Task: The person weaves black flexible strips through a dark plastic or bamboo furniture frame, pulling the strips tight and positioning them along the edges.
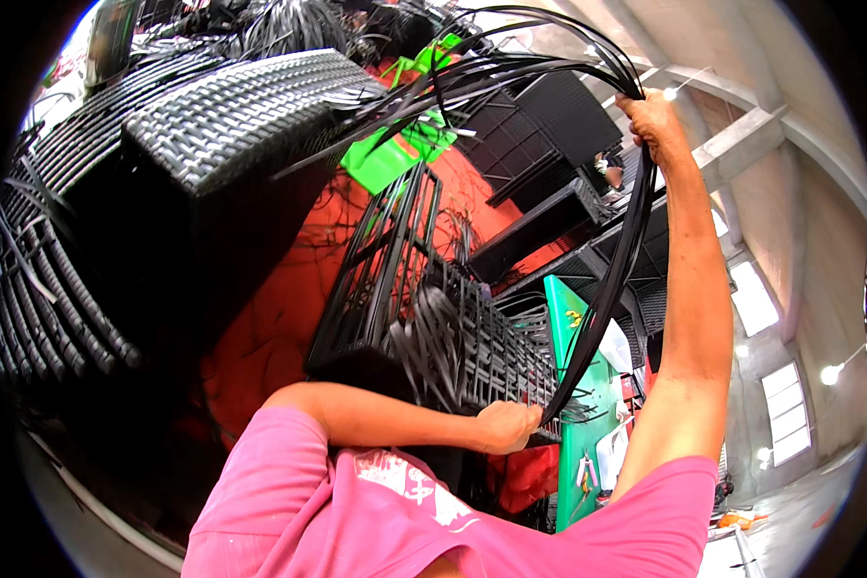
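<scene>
A long bundle of flat black plastic weaving strips (618,279) runs between my two hands. My right hand (651,125), raised high at the upper right, is closed around it. From there loose strips arc over to the left and trail toward a woven black furniture piece (241,116). My left hand (509,427), low in front of my chest, is closed at the bundle's lower end. The fingers' far side is hidden. Below the strips stands a black lattice frame (491,337) with more loose strips (429,337) hanging on it.
A green tabletop (573,462) with tools lies beside the frame. Bright green plastic stools (380,164) stand on the red floor (270,356). More black woven furniture (559,116) is stacked farther back. A partly woven piece (58,299) fills the left side.
</scene>
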`<move>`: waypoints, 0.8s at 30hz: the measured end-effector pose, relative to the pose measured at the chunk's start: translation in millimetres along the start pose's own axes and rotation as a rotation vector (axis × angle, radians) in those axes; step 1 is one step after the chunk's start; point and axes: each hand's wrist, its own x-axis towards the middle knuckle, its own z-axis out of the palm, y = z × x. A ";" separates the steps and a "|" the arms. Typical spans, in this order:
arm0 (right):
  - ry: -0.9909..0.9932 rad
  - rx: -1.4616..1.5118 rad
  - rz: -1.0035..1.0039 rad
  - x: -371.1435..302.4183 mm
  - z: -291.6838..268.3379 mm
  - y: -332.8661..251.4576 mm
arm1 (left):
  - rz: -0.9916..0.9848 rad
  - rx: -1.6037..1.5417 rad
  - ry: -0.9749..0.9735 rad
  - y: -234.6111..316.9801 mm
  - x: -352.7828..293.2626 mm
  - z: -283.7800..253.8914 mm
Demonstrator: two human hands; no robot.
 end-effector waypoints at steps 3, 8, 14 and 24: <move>-0.015 0.150 0.009 17.2 -25.6 36.6 | -0.004 0.008 -0.038 7.3 0.6 -1.5; 0.096 0.203 0.111 15.6 -37.5 61.3 | 0.009 -0.038 -0.022 0.4 2.8 -2.1; 0.159 0.285 0.208 16.2 -60.8 89.1 | -0.018 -0.026 -0.055 3.5 3.0 -7.2; 0.124 0.297 0.060 -0.4 -55.4 97.8 | -0.032 -0.037 -0.083 -1.2 -2.1 -0.2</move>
